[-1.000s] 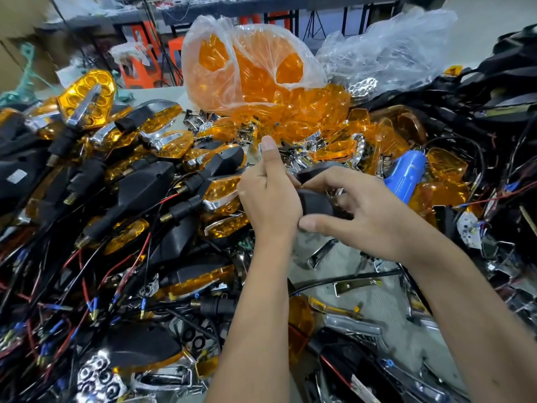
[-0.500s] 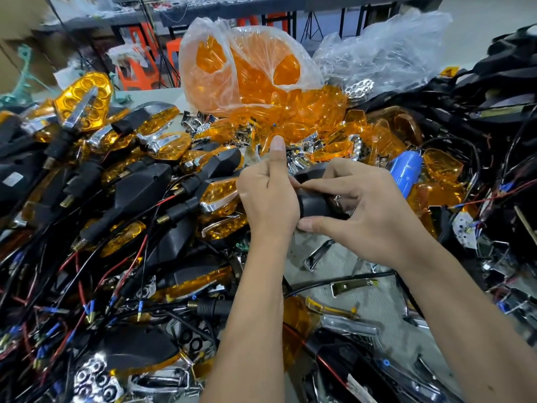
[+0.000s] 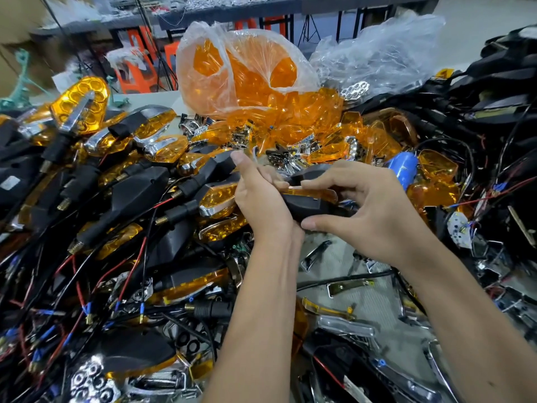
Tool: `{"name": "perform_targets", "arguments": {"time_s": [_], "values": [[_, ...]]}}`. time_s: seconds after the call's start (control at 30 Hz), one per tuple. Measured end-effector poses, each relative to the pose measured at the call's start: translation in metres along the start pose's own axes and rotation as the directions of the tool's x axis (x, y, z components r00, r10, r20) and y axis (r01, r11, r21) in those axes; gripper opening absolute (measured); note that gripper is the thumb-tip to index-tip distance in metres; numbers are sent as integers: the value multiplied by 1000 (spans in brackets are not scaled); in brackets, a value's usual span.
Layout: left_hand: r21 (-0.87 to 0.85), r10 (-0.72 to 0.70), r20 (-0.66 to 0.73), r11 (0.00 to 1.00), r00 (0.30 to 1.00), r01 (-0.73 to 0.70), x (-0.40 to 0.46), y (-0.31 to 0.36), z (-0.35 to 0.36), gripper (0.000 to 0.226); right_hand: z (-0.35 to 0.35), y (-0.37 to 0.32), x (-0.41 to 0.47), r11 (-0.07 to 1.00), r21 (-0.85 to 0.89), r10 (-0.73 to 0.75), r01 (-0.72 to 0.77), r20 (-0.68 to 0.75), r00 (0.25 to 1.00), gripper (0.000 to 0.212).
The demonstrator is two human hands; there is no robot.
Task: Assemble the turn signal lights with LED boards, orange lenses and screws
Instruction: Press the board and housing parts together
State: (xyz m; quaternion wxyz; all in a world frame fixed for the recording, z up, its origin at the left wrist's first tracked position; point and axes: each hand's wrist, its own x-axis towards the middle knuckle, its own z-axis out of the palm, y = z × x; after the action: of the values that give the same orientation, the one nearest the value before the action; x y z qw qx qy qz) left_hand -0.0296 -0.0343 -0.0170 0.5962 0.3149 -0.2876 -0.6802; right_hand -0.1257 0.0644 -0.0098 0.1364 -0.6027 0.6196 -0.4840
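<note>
At the middle of the head view both hands hold one black turn signal housing (image 3: 305,206). An orange lens (image 3: 315,193) lies along its top edge. My left hand (image 3: 261,199) grips the housing's left end, thumb pointing up. My right hand (image 3: 369,210) curls round the right end, with fingers on the lens and thumb under the housing. The inside of the housing is hidden, so no LED board shows there.
Assembled black and orange signals (image 3: 130,193) with red and black wires pile up at the left. A plastic bag of orange lenses (image 3: 241,74) stands behind. Black housings (image 3: 499,91) heap at the right. A blue screwdriver handle (image 3: 402,167), chrome trims (image 3: 345,327) and an LED board (image 3: 459,232) lie nearby.
The housing has turned between my hands so that the orange lens edge now shows on top. My right fingers have shifted onto the lens. Both hands stay in place.
</note>
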Motion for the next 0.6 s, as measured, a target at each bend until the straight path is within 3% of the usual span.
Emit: {"name": "perform_targets", "arguments": {"time_s": [0.13, 0.23, 0.3, 0.4, 0.53, 0.6], "values": [[-14, 18, -5, 1000, 1000, -19, 1, 5, -1, 63, -2, -6, 3, 995, -84, -59, 58, -16, 998, 45], [-70, -82, -2, 994, 997, 82, 3, 7, -1, 60, 2, -8, 4, 998, -60, -16, 15, -17, 1000, 45], [-78, -164, 74, 983, 984, 169, 2, 6, -3, 58, 5, -5, 5, 994, 74, 86, -80, -77, 993, 38], [91, -228, 278, 973, 933, 210, -6, 4, 1, 63, 6, 2, 13, 931, 295, 256, -214, -114, 960, 27], [141, -298, 394, 954, 870, 263, -13, 4, 9, 47, 10, -1, 19, 890, 359, 342, -281, -117, 932, 30], [143, -324, 381, 946, 866, 290, -14, 1, 8, 41, 7, -3, 19, 922, 282, 312, -266, -130, 941, 34]]}}
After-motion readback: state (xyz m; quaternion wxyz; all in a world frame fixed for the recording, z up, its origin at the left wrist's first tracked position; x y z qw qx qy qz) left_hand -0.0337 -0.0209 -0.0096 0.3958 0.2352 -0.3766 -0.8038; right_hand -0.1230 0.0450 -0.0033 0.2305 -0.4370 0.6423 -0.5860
